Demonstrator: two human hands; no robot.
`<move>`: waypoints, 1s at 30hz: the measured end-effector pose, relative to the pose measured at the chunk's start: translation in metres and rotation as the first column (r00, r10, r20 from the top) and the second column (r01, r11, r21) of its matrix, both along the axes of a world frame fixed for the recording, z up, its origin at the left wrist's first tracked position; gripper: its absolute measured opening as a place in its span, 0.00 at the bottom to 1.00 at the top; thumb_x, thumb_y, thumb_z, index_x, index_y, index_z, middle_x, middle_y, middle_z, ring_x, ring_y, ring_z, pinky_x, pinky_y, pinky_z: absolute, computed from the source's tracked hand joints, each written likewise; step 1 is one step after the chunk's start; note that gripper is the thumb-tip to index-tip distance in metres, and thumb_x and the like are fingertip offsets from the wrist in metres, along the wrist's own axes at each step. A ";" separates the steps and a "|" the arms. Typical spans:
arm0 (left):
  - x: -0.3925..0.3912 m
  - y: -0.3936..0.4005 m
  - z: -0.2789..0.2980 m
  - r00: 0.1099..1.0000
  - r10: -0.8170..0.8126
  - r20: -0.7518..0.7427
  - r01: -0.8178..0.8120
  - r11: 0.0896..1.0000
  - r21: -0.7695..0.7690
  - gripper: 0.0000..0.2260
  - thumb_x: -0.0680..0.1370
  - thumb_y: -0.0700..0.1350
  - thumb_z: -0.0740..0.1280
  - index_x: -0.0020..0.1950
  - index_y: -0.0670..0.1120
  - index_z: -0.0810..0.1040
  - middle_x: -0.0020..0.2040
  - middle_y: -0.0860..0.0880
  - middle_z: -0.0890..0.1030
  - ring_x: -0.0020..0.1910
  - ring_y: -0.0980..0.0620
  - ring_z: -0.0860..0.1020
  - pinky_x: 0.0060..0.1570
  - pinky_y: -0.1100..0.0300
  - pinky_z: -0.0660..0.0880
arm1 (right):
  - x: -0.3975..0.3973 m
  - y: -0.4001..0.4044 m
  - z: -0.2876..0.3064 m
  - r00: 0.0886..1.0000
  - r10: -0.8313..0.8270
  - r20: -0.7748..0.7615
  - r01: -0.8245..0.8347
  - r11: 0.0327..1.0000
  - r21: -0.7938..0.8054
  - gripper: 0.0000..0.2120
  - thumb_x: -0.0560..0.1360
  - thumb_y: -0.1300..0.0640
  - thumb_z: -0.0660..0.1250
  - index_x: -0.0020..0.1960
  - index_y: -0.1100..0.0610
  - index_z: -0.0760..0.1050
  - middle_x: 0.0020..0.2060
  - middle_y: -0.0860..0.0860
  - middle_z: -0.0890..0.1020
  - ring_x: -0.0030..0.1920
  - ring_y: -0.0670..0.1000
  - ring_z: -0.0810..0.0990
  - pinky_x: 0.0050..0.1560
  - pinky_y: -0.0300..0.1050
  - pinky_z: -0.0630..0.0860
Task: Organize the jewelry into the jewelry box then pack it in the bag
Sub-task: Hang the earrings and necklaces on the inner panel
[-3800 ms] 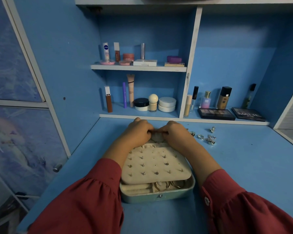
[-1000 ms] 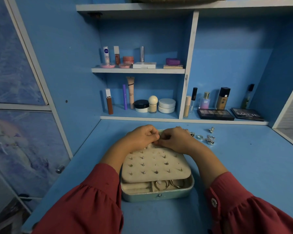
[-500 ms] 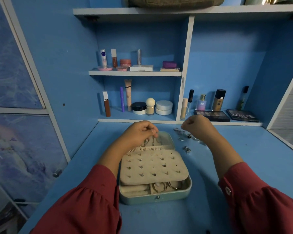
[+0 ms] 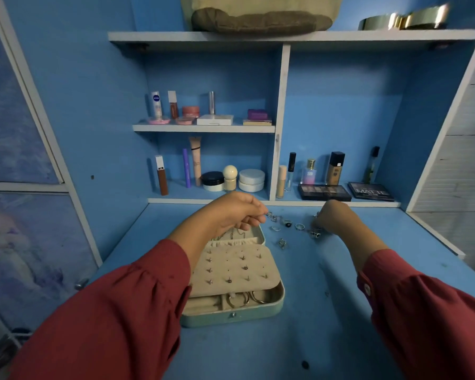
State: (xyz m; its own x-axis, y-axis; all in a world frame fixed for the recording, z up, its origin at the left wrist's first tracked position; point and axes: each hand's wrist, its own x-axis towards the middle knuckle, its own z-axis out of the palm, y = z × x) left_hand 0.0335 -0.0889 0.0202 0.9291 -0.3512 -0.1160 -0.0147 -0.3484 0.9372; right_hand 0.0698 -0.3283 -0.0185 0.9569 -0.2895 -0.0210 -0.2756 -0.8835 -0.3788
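The mint-green jewelry box [image 4: 232, 316] lies open on the blue desk. Its cream earring panel [image 4: 235, 270] carries several studs, and hoops [image 4: 240, 298] lie in the front compartment. My left hand [image 4: 231, 215] hovers over the far end of the box, fingers curled around a thin chain [image 4: 232, 235] that hangs into the lid. To the right, loose silver rings [image 4: 287, 222] lie scattered on the desk. My right hand [image 4: 336, 219] reaches down onto them, its curled fingertips pinching at a ring [image 4: 316, 233]. A beige and olive bag [image 4: 258, 19] sits on the top shelf.
Cosmetics bottles and jars [image 4: 251, 180] fill the lower shelves behind the desk. Two dark palettes [image 4: 324, 192] lie at the back right. Gold round objects [image 4: 403, 20] sit on the top shelf. A panelled wall rises on the left.
My hands have parted from the far end of the box. The right hand swung right and came down onto the rings; the left stays over the lid with the chain. The view tilted up.
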 end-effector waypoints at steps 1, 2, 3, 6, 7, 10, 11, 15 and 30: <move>0.000 -0.008 0.000 1.000 -0.002 -0.023 0.002 1.000 0.001 0.03 0.79 0.40 0.65 0.50 0.42 0.78 0.45 0.45 0.81 0.40 0.54 0.77 0.39 0.63 0.74 | -0.001 0.002 -0.001 1.000 -0.003 -0.001 0.003 1.000 -0.012 0.13 0.72 0.59 0.67 0.32 0.59 0.66 0.31 0.55 0.72 0.34 0.56 0.72 0.31 0.42 0.66; 0.000 -0.015 0.000 0.999 -0.001 -0.046 0.000 1.000 -0.003 0.03 0.80 0.39 0.64 0.49 0.42 0.77 0.44 0.45 0.81 0.39 0.54 0.77 0.39 0.63 0.74 | 0.000 0.002 -0.003 1.000 0.000 0.005 0.000 1.000 -0.014 0.13 0.72 0.59 0.67 0.32 0.59 0.66 0.31 0.55 0.71 0.36 0.57 0.73 0.34 0.42 0.67; -0.001 -0.022 0.000 0.998 0.004 -0.066 -0.005 1.000 -0.013 0.03 0.79 0.39 0.64 0.48 0.42 0.77 0.44 0.45 0.81 0.38 0.54 0.77 0.39 0.63 0.74 | -0.001 0.004 -0.003 1.000 -0.002 0.002 0.002 1.000 -0.010 0.13 0.72 0.60 0.67 0.32 0.59 0.65 0.31 0.54 0.70 0.38 0.58 0.73 0.35 0.43 0.67; -0.002 -0.038 -0.004 0.994 0.012 -0.108 -0.016 0.999 -0.045 0.03 0.79 0.39 0.64 0.51 0.41 0.77 0.43 0.45 0.81 0.38 0.53 0.77 0.39 0.62 0.74 | 0.000 0.007 -0.005 1.000 0.006 -0.003 -0.006 1.000 -0.005 0.12 0.73 0.63 0.64 0.34 0.58 0.63 0.33 0.54 0.69 0.41 0.58 0.71 0.37 0.44 0.68; -0.002 -0.041 -0.005 0.993 0.015 -0.116 -0.020 0.999 -0.048 0.04 0.79 0.39 0.65 0.52 0.40 0.77 0.42 0.45 0.81 0.37 0.53 0.77 0.39 0.62 0.74 | -0.001 0.008 -0.006 1.000 0.008 -0.004 -0.008 1.000 -0.007 0.13 0.73 0.63 0.63 0.34 0.58 0.62 0.34 0.54 0.69 0.42 0.58 0.71 0.40 0.45 0.68; -0.003 -0.047 -0.009 0.991 0.033 -0.132 -0.041 0.998 -0.056 0.04 0.79 0.39 0.64 0.53 0.40 0.76 0.42 0.45 0.80 0.37 0.53 0.77 0.39 0.62 0.74 | 0.000 0.006 -0.008 1.000 0.021 0.017 -0.021 1.000 0.010 0.12 0.75 0.64 0.61 0.34 0.59 0.63 0.35 0.54 0.69 0.43 0.58 0.71 0.42 0.45 0.68; -0.004 -0.048 -0.010 0.990 0.040 -0.135 -0.049 0.997 -0.063 0.04 0.79 0.39 0.64 0.53 0.40 0.76 0.42 0.44 0.80 0.37 0.53 0.77 0.39 0.62 0.74 | -0.001 0.005 -0.007 1.000 0.021 0.017 -0.021 0.999 0.035 0.10 0.75 0.64 0.62 0.36 0.60 0.65 0.34 0.54 0.69 0.43 0.58 0.71 0.42 0.44 0.68; -0.004 -0.048 -0.012 0.988 0.071 -0.135 -0.085 0.992 -0.099 0.05 0.80 0.39 0.64 0.54 0.40 0.76 0.42 0.45 0.80 0.36 0.53 0.77 0.37 0.64 0.74 | -0.007 0.001 -0.002 0.997 0.047 0.063 -0.056 0.987 0.148 0.07 0.73 0.66 0.67 0.51 0.65 0.76 0.44 0.60 0.78 0.51 0.61 0.77 0.41 0.46 0.73; -0.011 -0.065 0.011 0.993 0.095 0.072 -0.079 0.979 -0.190 0.07 0.79 0.36 0.64 0.56 0.40 0.77 0.43 0.44 0.81 0.39 0.52 0.81 0.41 0.62 0.79 | -0.036 0.011 0.058 0.935 -0.094 0.343 -0.216 0.615 0.758 0.21 0.68 0.68 0.75 0.58 0.61 0.72 0.40 0.58 0.81 0.36 0.55 0.83 0.48 0.52 0.82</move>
